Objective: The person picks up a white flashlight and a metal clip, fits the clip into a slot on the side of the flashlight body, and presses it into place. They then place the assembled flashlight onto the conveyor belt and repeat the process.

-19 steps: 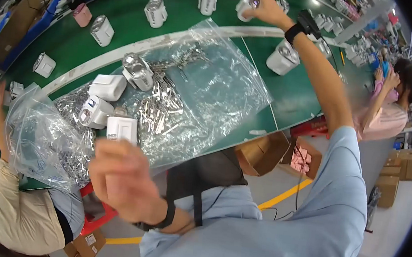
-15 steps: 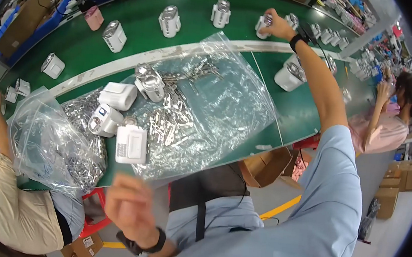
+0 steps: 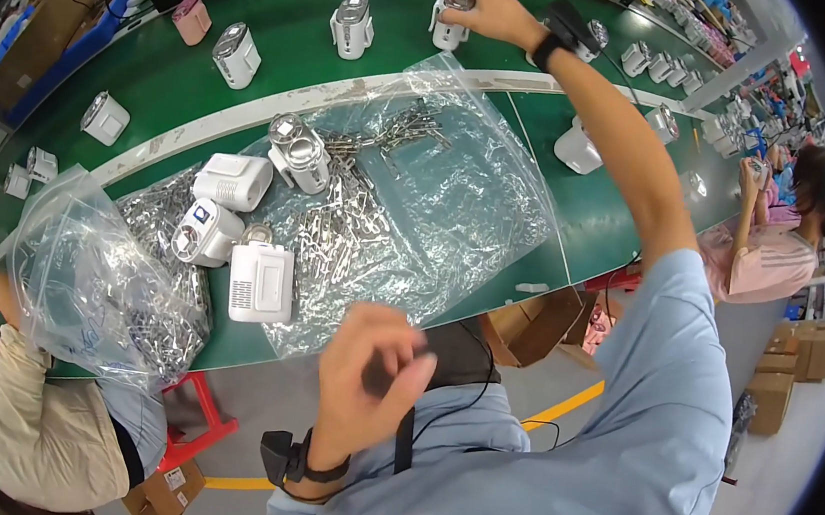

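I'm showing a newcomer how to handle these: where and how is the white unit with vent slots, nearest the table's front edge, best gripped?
Probably grip the white unit across its left and right side walls, coming from the near side. Its boxy body has roughly parallel sides, and that side looks unobstructed, while another white unit crowds its far left corner.

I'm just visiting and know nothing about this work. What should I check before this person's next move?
1. Right hand on a white device: ok, fingers around its upper part.
2. Device upright: ok, roughly, silvery top uppermost.
3. Device lifted off the green surface: cannot tell.
4. Left hand free: ok, looks empty, though blurred.
5. Metal pieces gathered neatly: not ok, scattered in a loose heap.
6. Person in beige clear of the right hand: ok, well apart.
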Demonstrator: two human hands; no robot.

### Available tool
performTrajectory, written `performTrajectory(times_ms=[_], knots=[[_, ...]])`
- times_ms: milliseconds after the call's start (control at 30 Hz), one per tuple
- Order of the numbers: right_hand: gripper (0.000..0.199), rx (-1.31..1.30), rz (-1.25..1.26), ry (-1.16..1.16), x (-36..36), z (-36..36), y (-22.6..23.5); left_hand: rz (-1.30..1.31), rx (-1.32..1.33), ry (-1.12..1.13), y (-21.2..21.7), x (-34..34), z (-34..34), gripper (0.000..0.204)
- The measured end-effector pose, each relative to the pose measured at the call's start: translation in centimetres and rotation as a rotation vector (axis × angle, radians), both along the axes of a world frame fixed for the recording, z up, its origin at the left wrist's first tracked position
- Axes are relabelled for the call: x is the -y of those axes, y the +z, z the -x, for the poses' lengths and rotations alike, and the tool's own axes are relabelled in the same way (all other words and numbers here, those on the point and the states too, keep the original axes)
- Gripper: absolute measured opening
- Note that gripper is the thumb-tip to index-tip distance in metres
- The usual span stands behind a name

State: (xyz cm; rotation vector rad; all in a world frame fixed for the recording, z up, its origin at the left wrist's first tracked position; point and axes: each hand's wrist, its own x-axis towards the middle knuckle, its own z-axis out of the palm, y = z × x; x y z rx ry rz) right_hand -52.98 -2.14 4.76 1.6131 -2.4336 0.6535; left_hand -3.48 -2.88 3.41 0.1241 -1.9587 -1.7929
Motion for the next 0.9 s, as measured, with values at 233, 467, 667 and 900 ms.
performTrajectory(times_ms=[233,467,667,900], knots=[[0.052,0.578,-0.185,0.514,-7.1,-25.5,6.3,-0.099,-0.055,0.336,-0.6,-0.8,5.8,0.068],[0.033,0.375,0.094,-0.189,-8.3,-18.5,-6.0,-0.932,0.087,0.000,-2.6,-0.7,2.1,0.066],[0.028,0.326,0.052,-0.088,-8.1,-19.1,-7.0,-0.868,0.128,0.083,-2.2,-0.6,0.6,0.062],[0.014,1.246,0.062,-0.129,-11.2,-24.8,-2.1,-0.756,0.178,0.130,-2.8,-1.2,0.7,0.052]])
